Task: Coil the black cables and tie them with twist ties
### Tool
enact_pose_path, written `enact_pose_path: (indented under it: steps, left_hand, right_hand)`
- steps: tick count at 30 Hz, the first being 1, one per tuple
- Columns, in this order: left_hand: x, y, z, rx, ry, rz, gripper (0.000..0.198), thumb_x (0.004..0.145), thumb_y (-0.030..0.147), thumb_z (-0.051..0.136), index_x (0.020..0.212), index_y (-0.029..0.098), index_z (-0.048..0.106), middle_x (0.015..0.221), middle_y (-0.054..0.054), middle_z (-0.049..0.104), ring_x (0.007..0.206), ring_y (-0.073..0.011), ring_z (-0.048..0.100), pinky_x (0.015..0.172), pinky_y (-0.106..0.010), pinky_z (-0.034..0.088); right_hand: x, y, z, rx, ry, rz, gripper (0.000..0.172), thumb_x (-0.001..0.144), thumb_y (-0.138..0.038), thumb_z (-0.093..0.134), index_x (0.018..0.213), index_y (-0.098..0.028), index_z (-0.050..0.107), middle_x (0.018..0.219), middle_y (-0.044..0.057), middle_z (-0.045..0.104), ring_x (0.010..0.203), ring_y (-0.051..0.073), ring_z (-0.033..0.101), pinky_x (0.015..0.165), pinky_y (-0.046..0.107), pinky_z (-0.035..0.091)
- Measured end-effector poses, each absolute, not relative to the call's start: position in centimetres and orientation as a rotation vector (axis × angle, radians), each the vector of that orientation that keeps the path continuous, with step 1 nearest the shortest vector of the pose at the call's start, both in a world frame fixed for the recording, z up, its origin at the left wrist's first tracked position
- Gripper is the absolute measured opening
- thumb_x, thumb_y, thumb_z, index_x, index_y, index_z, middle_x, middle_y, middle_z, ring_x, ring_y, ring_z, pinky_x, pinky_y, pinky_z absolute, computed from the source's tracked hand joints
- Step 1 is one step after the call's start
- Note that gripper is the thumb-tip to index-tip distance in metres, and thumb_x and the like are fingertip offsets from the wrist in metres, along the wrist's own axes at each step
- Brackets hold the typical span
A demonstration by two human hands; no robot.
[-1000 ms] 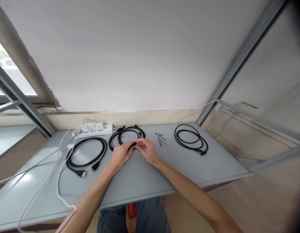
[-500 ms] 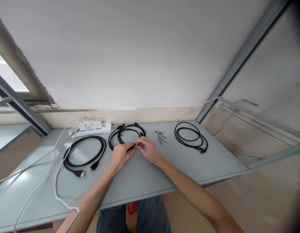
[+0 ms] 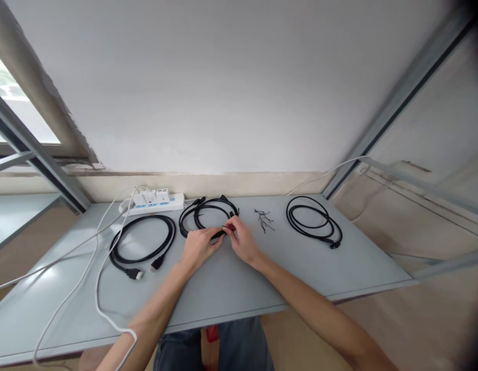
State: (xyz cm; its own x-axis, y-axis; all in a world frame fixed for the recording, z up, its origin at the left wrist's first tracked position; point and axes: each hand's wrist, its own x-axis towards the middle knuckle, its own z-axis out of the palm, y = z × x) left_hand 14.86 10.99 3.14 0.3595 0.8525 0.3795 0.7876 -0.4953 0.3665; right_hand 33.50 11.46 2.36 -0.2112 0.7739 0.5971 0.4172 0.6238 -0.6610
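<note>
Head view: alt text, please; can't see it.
A person's left hand holds part of a coiled black cable, the right hand close beside, over a grey table. To the left lie another black coil and a white power strip; right, thin black strips and a third coil.

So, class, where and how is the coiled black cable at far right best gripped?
Probably at the near side of the coiled black cable, coming from the person's side with the right hand, thumb outside, fingers inside the loop. It lies flat; its loops spread apart at the far side, while strands run close together here, so one pinch should catch several.
</note>
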Motion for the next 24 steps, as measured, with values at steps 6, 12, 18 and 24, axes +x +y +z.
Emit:
enact_pose_path:
  steps: [6, 12, 18, 24]
  left_hand:
    - [14.5, 10.9, 3.4, 2.539, 1.466, 0.793, 0.031, 0.104, 0.039, 0.05, 0.113, 0.025, 0.077, 0.093, -0.006, 0.081, 0.084, -0.0196, 0.074, 0.069, -0.024, 0.046]
    - [14.0, 11.3, 3.1, 2.651, 1.433, 0.696, 0.034, 0.105, 0.04, 0.046, 0.117, 0.025, 0.074, 0.09, -0.007, 0.079, 0.081, -0.0189, 0.072, 0.068, -0.024, 0.047]
    - [13.7, 11.6, 3.0, 2.777, 1.436, 0.511, 0.036, 0.108, 0.039, 0.043, 0.114, 0.024, 0.075, 0.095, -0.008, 0.079, 0.081, -0.02, 0.072, 0.065, -0.025, 0.044]
    - [13.8, 11.6, 3.2, 2.713, 1.45, 0.576, 0.033, 0.106, 0.04, 0.047, 0.117, 0.026, 0.075, 0.098, -0.006, 0.081, 0.085, -0.0202, 0.074, 0.065, -0.024, 0.043]
  right_hand:
    - [33.2, 11.1, 2.4, -0.988, -1.66, 0.591, 0.006, 0.098, -0.028, 0.062, 0.097, -0.022, 0.061, 0.092, 0.003, 0.065, 0.083, 0.017, 0.066, 0.08, 0.031, 0.061]
    - [34.4, 11.1, 3.2, -0.909, -1.973, 0.509, 0.021, 0.1, -0.017, 0.053, 0.116, -0.023, 0.065, 0.108, 0.007, 0.064, 0.096, 0.019, 0.067, 0.087, 0.033, 0.061]
    - [36.0, 12.0, 3.0, -0.89, -2.163, 0.464, 0.02, 0.102, -0.016, 0.056, 0.112, -0.021, 0.072, 0.107, 0.008, 0.068, 0.095, 0.019, 0.069, 0.087, 0.033, 0.059]
    - [35.1, 12.1, 2.4, -0.968, -1.903, 0.675, 0.014, 0.101, -0.031, 0.062, 0.098, -0.021, 0.072, 0.089, 0.005, 0.075, 0.079, 0.018, 0.071, 0.078, 0.033, 0.059]
